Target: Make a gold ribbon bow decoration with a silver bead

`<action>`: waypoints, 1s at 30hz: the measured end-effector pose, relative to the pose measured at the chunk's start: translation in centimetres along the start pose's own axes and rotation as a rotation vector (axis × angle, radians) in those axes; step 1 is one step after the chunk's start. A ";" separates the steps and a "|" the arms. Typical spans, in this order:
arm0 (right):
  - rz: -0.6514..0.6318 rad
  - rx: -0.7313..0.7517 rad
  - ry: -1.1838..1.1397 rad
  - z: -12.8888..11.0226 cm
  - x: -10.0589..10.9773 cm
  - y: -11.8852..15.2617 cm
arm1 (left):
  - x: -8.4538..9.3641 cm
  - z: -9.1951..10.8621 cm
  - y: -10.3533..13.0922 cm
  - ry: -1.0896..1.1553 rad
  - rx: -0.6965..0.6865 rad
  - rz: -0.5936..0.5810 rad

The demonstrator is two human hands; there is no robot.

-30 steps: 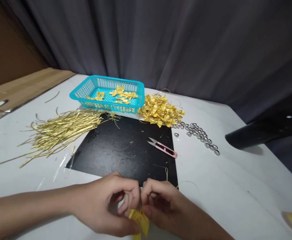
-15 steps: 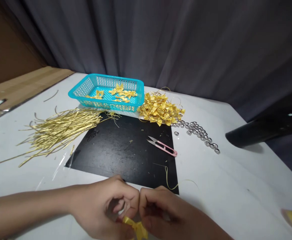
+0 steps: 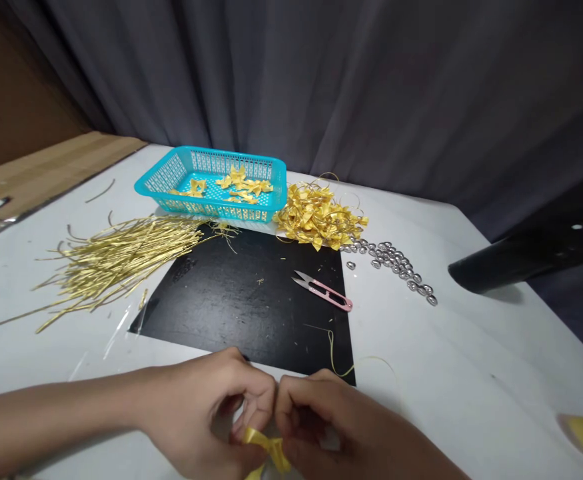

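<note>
Head view: left hand [image 3: 206, 413] and right hand [image 3: 331, 427] meeting at near table edge, fingertips of both pinching small gold ribbon bow [image 3: 266, 448] between them. Thin gold wire [image 3: 344, 363] trailing from right hand across corner of black mat [image 3: 231, 300]. Pink snips [image 3: 324, 291] lying on mat, well apart from hands. Teal basket [image 3: 211, 183] sitting beyond, bow pile [image 3: 318, 217] just beside it.

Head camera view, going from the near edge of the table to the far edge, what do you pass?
Hands pinching a gold ribbon bow → pink thread snips on the black mat → heap of gold bows → turquoise basket.
</note>
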State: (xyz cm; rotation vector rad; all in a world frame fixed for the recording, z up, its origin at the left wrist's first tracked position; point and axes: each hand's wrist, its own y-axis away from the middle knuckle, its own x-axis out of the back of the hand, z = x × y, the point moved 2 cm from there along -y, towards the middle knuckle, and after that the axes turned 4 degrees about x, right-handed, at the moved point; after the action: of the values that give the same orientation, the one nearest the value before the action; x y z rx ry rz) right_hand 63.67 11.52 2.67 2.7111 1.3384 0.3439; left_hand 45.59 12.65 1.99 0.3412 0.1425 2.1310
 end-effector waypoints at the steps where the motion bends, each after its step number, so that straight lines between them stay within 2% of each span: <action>1: 0.013 0.011 -0.002 0.0 0.1 0.0 | 0.1 0.1 0.0 0.010 0.014 0.007; 6: 0.083 0.027 -0.077 0.0 0.9 -0.1 | 0.5 0.5 -0.1 0.106 0.099 0.010; 9: 0.100 0.037 -0.099 -0.2 1.0 -0.2 | 0.5 0.4 -0.2 0.129 0.091 -0.003; 19: 0.044 0.038 -0.104 0.2 0.3 -0.3 | 0.3 -0.1 -0.4 0.106 0.018 -0.039; 26: 0.085 -0.005 0.027 0.3 0.0 -0.4 | 0.4 -0.3 -0.4 0.067 0.018 -0.010; 30: 0.100 -0.011 -0.027 0.4 0.3 -0.2 | 0.4 -0.3 -0.1 0.049 0.045 0.033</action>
State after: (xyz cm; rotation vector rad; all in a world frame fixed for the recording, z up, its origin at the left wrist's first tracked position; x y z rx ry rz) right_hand 63.75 11.88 2.31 2.7696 1.1934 0.3213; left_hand 45.39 13.05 1.71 0.3205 0.2149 2.1725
